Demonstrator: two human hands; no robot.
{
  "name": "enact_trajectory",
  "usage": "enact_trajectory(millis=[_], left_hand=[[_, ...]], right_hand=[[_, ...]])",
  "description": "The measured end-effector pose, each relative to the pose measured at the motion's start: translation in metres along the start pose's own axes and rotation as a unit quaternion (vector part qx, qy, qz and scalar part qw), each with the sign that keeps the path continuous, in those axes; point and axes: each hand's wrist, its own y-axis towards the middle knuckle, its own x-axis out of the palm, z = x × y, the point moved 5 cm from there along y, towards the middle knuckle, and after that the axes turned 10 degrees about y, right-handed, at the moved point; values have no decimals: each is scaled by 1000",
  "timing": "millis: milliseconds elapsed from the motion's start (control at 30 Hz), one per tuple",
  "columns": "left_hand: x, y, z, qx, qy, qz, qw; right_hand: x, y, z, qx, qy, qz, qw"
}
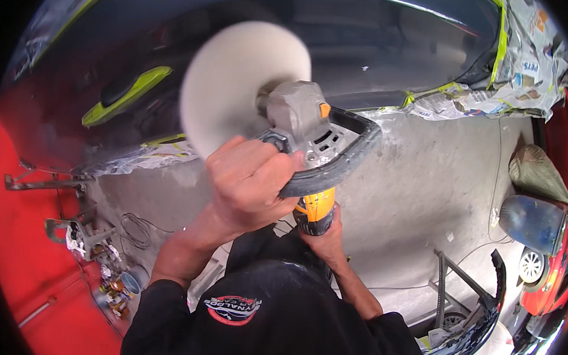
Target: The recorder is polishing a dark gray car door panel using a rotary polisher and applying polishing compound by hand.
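My left hand [251, 185] is closed around the black loop handle [354, 152] of a rotary polisher with a grey head [301, 110]. Lower down, my right hand [323, 235] wraps the yellow-and-black body [318, 205] of the same tool. A round white pad [231, 83], slightly blurred, is held up against or just in front of a dark glossy car panel [383, 50]; whether it touches, I cannot tell. The panel is edged with yellow-green tape [500, 38] and masking paper [524, 81], and a taped strip [116, 99] sits at its left.
Below lies a concrete floor [420, 186] with coiled cable [134, 230]. A red surface [13, 245], metal stands [49, 183] and assorted cans [114, 297] are at left. At right are a blue container [531, 225], a sack [535, 170], a red car [546, 298] and a metal stand [446, 285].
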Motion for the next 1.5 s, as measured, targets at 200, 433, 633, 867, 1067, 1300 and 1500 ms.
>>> enact_trajectory(millis=[200, 433, 633, 867, 1067, 1300, 1500], left_hand=[[133, 76, 76, 77, -62, -30, 995], [201, 105, 116, 52, -151, -31, 987], [144, 87, 84, 19, -152, 13, 988], [-15, 50, -7, 14, -165, 134, 977], [-156, -21, -142, -14, -174, 212, 962], [-285, -84, -240, -77, -37, 186, 979], [-322, -111, -272, -154, -51, 252, 954]], right_hand=[[-104, 48, 26, -1, 29, 100, 995], [-149, 45, 7, 58, 142, 186, 971], [-104, 20, -25, 40, 120, 158, 979], [-10, -20, -76, -86, -5, 180, 980], [153, -66, -132, -105, -129, 161, 973], [286, -76, -169, -113, -65, 44, 991], [316, -64, -203, -74, -148, -50, 985]])
